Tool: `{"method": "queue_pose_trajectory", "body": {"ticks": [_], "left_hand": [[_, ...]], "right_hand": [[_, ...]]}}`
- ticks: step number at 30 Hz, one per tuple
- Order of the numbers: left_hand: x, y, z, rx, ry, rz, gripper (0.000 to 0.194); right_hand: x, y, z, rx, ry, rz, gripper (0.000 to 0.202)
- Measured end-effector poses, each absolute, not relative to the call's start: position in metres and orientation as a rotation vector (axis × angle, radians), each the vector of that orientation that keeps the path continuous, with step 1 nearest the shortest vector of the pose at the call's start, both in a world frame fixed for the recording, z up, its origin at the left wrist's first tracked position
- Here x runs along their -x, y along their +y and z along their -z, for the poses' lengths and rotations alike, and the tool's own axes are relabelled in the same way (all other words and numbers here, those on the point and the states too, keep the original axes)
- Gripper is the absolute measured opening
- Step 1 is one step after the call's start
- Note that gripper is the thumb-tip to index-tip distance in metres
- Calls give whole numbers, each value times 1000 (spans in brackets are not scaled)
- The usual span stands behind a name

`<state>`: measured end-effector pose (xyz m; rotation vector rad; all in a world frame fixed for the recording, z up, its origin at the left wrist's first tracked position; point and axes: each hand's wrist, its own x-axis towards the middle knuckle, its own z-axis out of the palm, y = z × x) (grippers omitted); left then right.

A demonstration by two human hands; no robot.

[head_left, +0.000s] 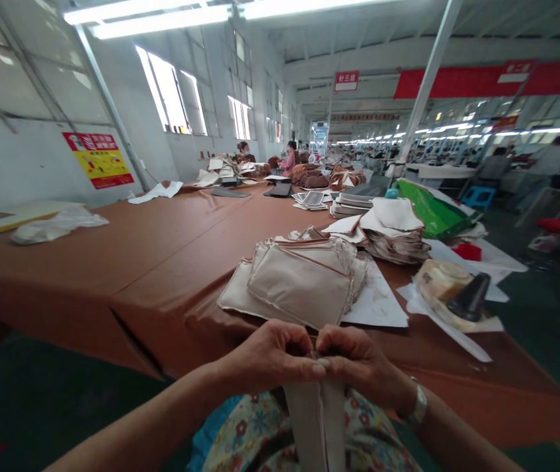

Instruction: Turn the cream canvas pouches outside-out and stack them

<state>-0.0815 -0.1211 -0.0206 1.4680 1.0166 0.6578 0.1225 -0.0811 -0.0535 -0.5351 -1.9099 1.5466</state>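
Note:
A beige fabric piece [309, 419] with a seam down its middle hangs over a flowered apron. Its top end is pinched between the thumb and curled fingers of my left hand [280, 354]. My right hand [359, 364], with a metal band on the wrist, grips the same end from the other side, and the two thumbs nearly touch. Just beyond my hands, a pile of beige panels with brown edges [300, 282] lies near the front edge of the brown-covered table [162, 242].
White paper [378, 298] lies right of the pile. Farther right are a container [442, 278] and a black cone [471, 298]. More panel stacks [393, 226] and a green bag [432, 206] stand behind. Clear plastic [58, 223] lies left. A person in pink [290, 159] is far back.

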Motion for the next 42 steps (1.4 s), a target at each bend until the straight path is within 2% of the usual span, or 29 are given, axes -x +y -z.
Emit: {"method": "queue_pose_trajectory", "body": {"ticks": [8,15,20,28,32,35,38,42], "left_hand": [[77,-122,23,-1182,1002,-693,14],[75,-126,24,-1139,1021,-737,12],[75,-129,27,-1316,1105,-735,29],[80,-130,28,-1248,1072,-713,34],[80,-130,29,-1180,1036,-721,25],[78,-131,31,-1221,1096,-711,16],[77,-131,31,-1344,1152,-674,13],[74,-133,27,-1557,1205,-614,14]], "right_hand": [[-122,-82,58,657,-1736,-1786,18],[-116,-91,60,702,-1575,-1957,21],[-115,-96,61,722,-1549,-1935,22],[-113,-100,67,722,-1462,-1997,17],[-114,-100,70,720,-1444,-2010,13],[-116,-99,64,732,-1545,-1925,20],[-118,-98,55,708,-1713,-1779,29],[-119,-96,49,716,-1864,-1700,30]]}}
